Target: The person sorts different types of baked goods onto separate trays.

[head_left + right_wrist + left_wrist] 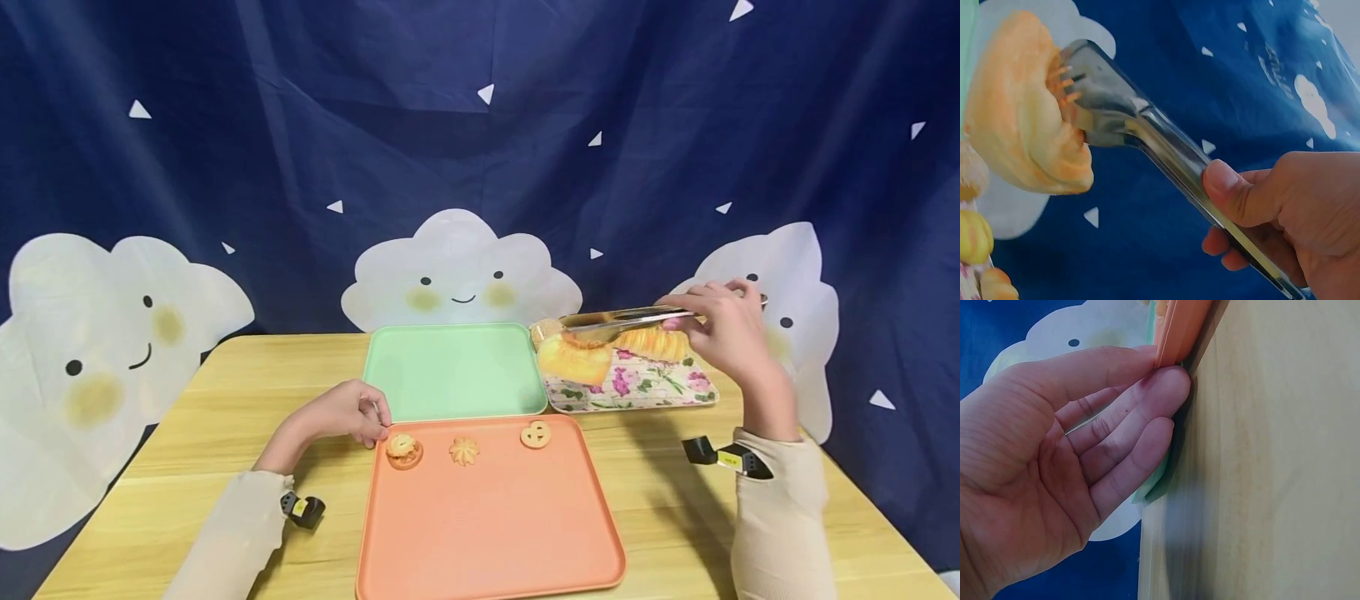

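Note:
My right hand [723, 329] grips metal food tongs [1175, 165], thumb on one side and fingers on the other. The tongs' serrated tip bites into a folded golden bread [1019, 119], also seen in the head view over the left part of a floral tray [637, 387]. In the left wrist view, my left hand [1054, 437] pinches the corner of an orange tray [487, 525], thumb on the rim and fingers beneath. Near this corner sit stacked cookies [403, 450]; a flower-shaped cookie [464, 451] and a pretzel-shaped cookie [536, 434] lie along the far edge.
A green tray [456, 371] lies behind the orange one, beside the floral tray. A ridged bread [651, 343] and a round speckled bun [546, 331] rest on the floral tray. Behind the wooden table [300, 367] hangs a blue curtain [420, 150] with clouds.

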`<state>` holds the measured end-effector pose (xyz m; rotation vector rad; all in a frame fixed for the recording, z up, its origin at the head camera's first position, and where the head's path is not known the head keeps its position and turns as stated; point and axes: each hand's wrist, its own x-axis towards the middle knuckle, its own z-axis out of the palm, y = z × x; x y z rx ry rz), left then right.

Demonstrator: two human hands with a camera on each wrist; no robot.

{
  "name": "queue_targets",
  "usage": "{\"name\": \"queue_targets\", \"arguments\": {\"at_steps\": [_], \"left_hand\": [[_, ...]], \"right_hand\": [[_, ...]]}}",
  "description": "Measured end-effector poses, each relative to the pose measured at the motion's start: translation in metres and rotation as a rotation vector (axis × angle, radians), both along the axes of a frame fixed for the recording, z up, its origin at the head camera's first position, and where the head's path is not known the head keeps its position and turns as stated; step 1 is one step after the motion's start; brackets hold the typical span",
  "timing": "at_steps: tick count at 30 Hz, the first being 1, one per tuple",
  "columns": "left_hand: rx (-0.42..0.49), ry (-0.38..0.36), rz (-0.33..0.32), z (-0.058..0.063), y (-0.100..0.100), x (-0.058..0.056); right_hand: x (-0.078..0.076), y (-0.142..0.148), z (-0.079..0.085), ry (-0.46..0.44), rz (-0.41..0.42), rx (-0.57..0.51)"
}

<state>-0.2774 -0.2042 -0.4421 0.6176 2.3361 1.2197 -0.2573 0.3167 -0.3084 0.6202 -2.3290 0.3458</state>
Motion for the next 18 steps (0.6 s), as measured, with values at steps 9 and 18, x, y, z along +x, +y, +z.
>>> {"name": "queue_targets", "arguments": {"at_steps": [9, 18], "left_hand": [[0.004, -0.004, 0.007, 0.001, 0.0, 0.001], [0.0, 0.007, 0.006, 0.0, -0.001, 0.001]], "right_hand": [[0.004, 0.02, 0.002, 0.031, -0.18, -0.014], [-0.003, 0.041, -0.007, -0.047, -0.283, -0.023]]}}
